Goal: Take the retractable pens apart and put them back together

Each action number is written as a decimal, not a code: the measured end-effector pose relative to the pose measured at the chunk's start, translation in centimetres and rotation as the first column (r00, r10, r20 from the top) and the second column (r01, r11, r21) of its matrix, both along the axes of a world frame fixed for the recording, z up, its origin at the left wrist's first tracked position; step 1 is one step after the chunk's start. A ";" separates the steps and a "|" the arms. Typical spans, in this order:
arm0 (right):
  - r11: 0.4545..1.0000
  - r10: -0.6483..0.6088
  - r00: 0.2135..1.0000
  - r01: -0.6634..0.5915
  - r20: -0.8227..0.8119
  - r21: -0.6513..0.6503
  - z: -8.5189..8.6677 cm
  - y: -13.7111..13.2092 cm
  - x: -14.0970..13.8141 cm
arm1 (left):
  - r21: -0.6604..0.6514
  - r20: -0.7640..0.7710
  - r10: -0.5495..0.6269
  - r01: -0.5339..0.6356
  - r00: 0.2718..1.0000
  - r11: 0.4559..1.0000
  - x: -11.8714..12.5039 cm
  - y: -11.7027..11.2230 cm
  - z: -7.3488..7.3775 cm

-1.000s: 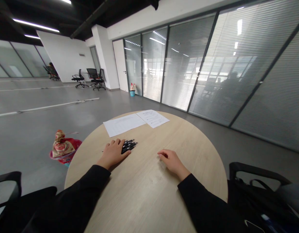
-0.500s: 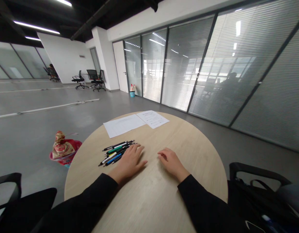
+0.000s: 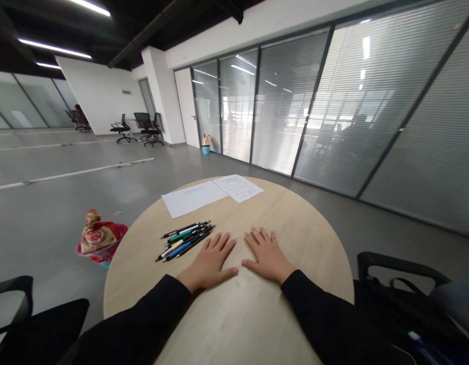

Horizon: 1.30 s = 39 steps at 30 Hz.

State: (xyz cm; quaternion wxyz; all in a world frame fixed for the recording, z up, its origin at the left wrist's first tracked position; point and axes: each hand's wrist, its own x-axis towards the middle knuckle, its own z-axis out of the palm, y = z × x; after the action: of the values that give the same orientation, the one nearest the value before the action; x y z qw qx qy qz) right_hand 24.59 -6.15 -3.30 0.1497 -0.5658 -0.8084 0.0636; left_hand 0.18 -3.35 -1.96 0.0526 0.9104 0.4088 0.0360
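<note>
Left hand (image 3: 208,263) is laid flat on a round light-wood table (image 3: 234,317), palm down, with the fingers spread wide and nothing held. Right hand (image 3: 265,256) is placed the same way just to its right, also spread and holding nothing, with the two thumbs pointed toward each other and a narrow strip of tabletop left between them. Black sleeves (image 3: 143,317) are worn on both forearms, and the cuffs are seen resting near the table's near edge.

A loose group of ballpoint pens (image 3: 184,242) is laid just left of the left hand, the pens lying roughly side by side and angled across the tabletop. Black, green, blue and white barrels can be made out. No pen is gripped by either hand.

Beyond the fingertips, two sheets of paper are laid near the far edge of the table: a faintly printed sheet (image 3: 192,198) ahead and left of the left hand, and a text sheet (image 3: 238,188) ahead of the gap between the hands, their edges meeting.

Left of the table, a knotted patterned bag (image 3: 93,234) is seen in a red basket (image 3: 105,238) on the grey floor. Black office chairs (image 3: 148,129) are placed far off, beside a slatted glass partition (image 3: 283,101).
</note>
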 end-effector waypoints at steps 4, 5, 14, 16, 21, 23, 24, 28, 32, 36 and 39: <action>0.999 -0.003 1.000 0.004 0.019 -0.046 -0.1 -0.1 0.3 | -0.021 -0.016 -0.002 0.001 1.000 1.000 0.1 -0.2 0.3; 0.998 0.001 1.000 0.000 0.027 -0.062 0.0 -0.1 0.2 | -0.020 -0.019 0.001 -0.001 1.000 1.000 0.2 -0.2 0.3; 0.972 0.025 0.997 -0.007 0.075 -0.235 1.0 -0.1 -0.4 | -0.021 -0.055 0.005 -0.007 0.998 1.000 0.3 -0.3 0.5; 0.970 0.030 0.997 -0.012 0.070 -0.243 1.0 -0.1 -0.4 | -0.015 -0.053 0.002 -0.003 0.999 1.000 0.3 -0.4 0.5; 0.974 0.030 0.998 -0.015 0.062 -0.227 0.9 -0.1 -0.4 | 0.001 -0.048 0.002 -0.002 0.999 1.000 0.3 -0.4 0.4; 0.976 0.026 0.998 -0.012 0.061 -0.218 0.9 -0.1 -0.4 | 0.003 -0.049 -0.003 0.003 0.999 1.000 0.3 -0.4 0.5; 0.977 0.024 0.998 -0.010 0.063 -0.212 0.9 -0.1 -0.4 | 0.002 -0.052 -0.005 0.005 0.999 1.000 0.3 -0.4 0.5; 0.977 0.027 0.997 -0.012 0.070 -0.214 1.0 -0.1 -0.4 | -0.009 -0.067 -0.008 0.007 0.998 1.000 0.5 -0.4 0.7; 0.974 0.033 0.997 -0.016 0.070 -0.227 1.0 -0.1 -0.4 | -0.015 -0.059 -0.014 0.013 0.998 1.000 0.5 -0.4 0.6; 0.973 0.036 0.996 -0.017 0.077 -0.230 1.0 0.0 -0.4 | -0.009 -0.049 -0.021 0.020 0.999 1.000 0.4 -0.3 0.4; 0.974 0.035 0.996 -0.016 0.082 -0.227 1.0 0.0 -0.4 | -0.005 -0.046 -0.020 0.020 0.999 1.000 0.3 -0.2 0.2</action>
State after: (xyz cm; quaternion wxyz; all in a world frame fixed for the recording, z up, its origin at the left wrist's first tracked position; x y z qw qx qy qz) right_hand 24.17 -6.18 -2.33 0.0490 -0.5710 -0.8086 0.1329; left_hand 0.48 -3.55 -1.71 0.0457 0.9149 0.4008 0.0132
